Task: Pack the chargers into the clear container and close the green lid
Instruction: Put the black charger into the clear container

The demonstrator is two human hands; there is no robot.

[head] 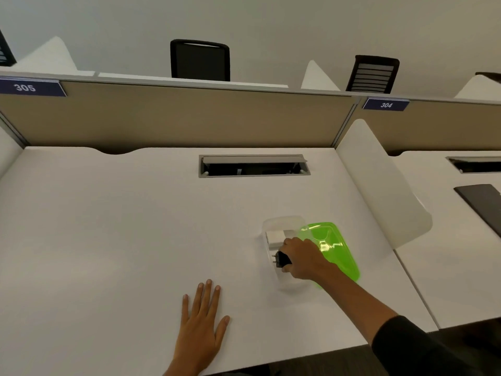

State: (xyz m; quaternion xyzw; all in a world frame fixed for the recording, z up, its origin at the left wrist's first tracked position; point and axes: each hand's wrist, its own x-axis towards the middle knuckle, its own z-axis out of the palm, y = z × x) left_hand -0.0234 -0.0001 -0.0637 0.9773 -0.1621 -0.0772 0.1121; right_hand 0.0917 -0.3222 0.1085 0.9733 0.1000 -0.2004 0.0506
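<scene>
The clear container (pixel 282 221) stands on the white desk, right of centre. White chargers (pixel 276 237) lie in its far end. The green lid (pixel 332 248) leans against the container's right side, tilted. My right hand (pixel 302 257) is over the container's near part, shut on a black charger (pixel 282 259) whose metal prongs point left. My left hand (pixel 202 321) lies flat on the desk in front of me, fingers spread, holding nothing.
A cable hatch (pixel 253 165) is sunk into the desk (pixel 108 226) at the back. A white divider panel (pixel 379 180) rises at the desk's right edge, close to the lid. A dark flat object (pixel 482 202) lies on the neighbouring desk.
</scene>
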